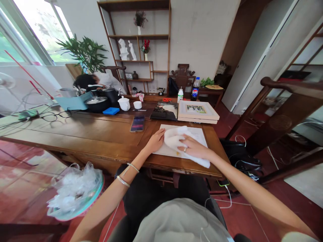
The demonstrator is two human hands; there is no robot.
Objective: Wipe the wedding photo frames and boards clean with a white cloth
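A flat white board or sheet [199,131] lies near the front edge of the wooden table. On it is a bunched white cloth [174,138], one end of which trails toward the lower right corner. My right hand [194,147], with a ring on one finger, grips the cloth from above, its fingers partly sunk in the folds. My left hand [155,141] rests flat on the board's left side, fingers stretched out beside the cloth. A small yellowish spot shows on the board below the cloth.
Behind the board are a dark picture book [164,111] and a pale framed picture [198,112]. A phone [137,123] lies to the left. Farther back stand a cola bottle [195,89], a white teapot [124,103] and a blue bin [73,102]. Another person leans at the far side.
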